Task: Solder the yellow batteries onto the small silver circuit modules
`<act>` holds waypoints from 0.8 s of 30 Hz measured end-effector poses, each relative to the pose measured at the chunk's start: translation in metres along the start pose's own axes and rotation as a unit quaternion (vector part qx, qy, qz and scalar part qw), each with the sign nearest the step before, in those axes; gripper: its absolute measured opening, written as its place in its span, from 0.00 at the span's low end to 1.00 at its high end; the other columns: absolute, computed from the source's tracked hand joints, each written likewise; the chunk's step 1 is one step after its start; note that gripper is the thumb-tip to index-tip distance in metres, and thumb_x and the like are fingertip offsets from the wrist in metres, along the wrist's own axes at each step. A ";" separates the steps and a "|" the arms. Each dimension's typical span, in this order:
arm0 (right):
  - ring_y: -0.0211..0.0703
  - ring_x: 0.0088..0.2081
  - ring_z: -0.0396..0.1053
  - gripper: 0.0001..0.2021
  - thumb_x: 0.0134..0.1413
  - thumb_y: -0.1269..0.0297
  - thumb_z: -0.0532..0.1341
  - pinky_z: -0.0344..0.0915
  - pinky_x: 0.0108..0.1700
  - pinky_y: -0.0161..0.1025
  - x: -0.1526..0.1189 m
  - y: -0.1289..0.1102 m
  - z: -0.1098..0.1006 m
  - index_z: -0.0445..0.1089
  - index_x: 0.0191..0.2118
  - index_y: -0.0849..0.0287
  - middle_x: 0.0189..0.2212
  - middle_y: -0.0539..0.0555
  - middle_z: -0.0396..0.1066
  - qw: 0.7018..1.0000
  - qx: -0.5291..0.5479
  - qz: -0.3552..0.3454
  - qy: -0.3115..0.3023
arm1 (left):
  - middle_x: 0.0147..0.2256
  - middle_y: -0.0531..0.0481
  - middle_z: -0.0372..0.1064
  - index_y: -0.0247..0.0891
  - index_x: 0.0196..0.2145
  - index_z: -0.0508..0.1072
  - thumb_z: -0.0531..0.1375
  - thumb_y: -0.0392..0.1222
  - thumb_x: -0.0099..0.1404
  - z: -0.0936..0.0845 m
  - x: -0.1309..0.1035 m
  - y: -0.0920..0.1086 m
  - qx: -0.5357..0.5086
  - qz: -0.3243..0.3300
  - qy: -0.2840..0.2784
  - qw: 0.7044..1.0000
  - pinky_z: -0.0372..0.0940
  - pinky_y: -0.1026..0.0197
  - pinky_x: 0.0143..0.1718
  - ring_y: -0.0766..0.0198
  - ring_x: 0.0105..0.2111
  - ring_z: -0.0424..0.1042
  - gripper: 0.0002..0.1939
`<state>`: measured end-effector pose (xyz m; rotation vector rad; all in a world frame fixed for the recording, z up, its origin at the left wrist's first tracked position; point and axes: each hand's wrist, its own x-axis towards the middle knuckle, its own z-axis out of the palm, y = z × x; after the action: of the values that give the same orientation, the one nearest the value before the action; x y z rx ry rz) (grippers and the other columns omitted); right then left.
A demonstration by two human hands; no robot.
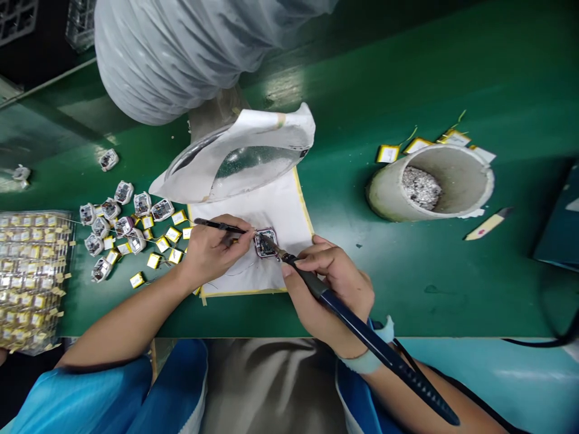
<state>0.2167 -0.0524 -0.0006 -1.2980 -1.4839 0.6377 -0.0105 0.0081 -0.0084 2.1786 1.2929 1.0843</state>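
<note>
My right hand (332, 289) is closed round a soldering iron (357, 328), whose tip reaches a small square circuit board in a dark housing (265, 243). The board lies on a white paper sheet (253, 280) with yellow taped edges. Between the fingers of my left hand (217, 250) are thin dark tweezers (219, 226), pointing toward the board's upper left edge. Whether the tweezer tips touch the board, I cannot tell. Fine wires trail over the paper below it.
Several white housings with boards (136, 240) and yellow-edged batteries (173, 234) lie left, beside a battery tray (31, 277). A clear hood (253, 163) under a grey duct (194, 54) overhangs the paper. Right are a pot of metal shavings (384, 190) and a small blade (487, 225).
</note>
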 end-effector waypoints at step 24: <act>0.53 0.40 0.86 0.13 0.60 0.58 0.78 0.83 0.60 0.62 -0.012 0.025 0.000 0.74 0.35 0.53 0.33 0.51 0.82 0.990 0.052 0.022 0.132 | 0.51 0.43 0.81 0.43 0.55 0.76 0.68 0.49 0.71 -0.051 -0.021 0.018 0.188 0.123 -0.106 0.969 0.73 0.62 0.30 0.59 0.43 0.85 0.18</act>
<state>0.2259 -0.0564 -0.0266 -1.2838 -1.1946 0.5404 -0.0459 -0.0220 0.0265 2.7107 1.2331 0.7019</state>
